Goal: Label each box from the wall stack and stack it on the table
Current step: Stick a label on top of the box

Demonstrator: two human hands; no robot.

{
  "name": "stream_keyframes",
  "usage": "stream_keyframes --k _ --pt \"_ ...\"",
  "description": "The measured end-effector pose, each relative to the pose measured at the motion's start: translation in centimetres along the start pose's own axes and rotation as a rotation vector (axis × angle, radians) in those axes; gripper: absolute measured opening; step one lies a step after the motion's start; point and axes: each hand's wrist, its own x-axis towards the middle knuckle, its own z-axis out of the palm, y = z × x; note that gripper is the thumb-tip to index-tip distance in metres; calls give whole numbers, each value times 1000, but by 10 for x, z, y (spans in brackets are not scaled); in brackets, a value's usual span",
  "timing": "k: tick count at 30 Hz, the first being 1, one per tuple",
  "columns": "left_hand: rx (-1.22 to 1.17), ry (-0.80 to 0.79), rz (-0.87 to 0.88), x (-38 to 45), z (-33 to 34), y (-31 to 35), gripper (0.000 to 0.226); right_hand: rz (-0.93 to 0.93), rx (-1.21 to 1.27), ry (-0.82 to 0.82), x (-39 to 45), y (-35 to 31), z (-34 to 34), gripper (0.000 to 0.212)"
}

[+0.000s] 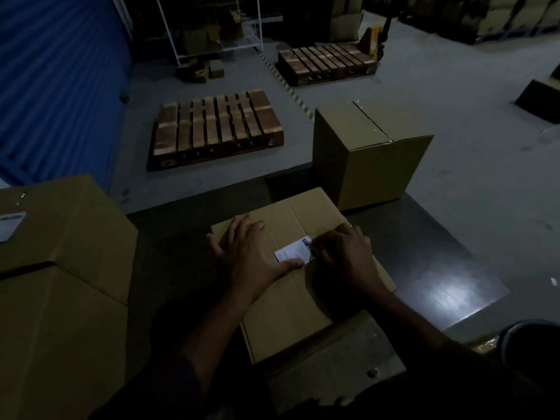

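Dim warehouse; dark tabletop [430, 262] glare-lit at right edge. Left hand [251, 253] flat on box [291, 304]; right hand [342, 256] fingertips press label [292, 253], print unreadable.

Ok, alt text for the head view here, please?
A person's left hand lies flat on a cardboard box on a dark table while the right hand presses a white label onto its top. Another box stands behind; wooden pallets lie on the floor.
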Motion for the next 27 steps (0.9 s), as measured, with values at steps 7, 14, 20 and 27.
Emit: stream_keyframes --k 7,14,20,27 --pt "1 -13 2 0 -2 0 129 28 67 9 -12 3 -3 15" --pt "-12 47 -80 11 -1 2 146 168 3 184 -88 -26 5 37" --pt "47 29 -92 28 -8 -12 137 116 1 129 -64 -19 3 42" --pt "-2 44 -316 -6 -21 -27 128 -100 -30 -46 -6 16 -18 41"
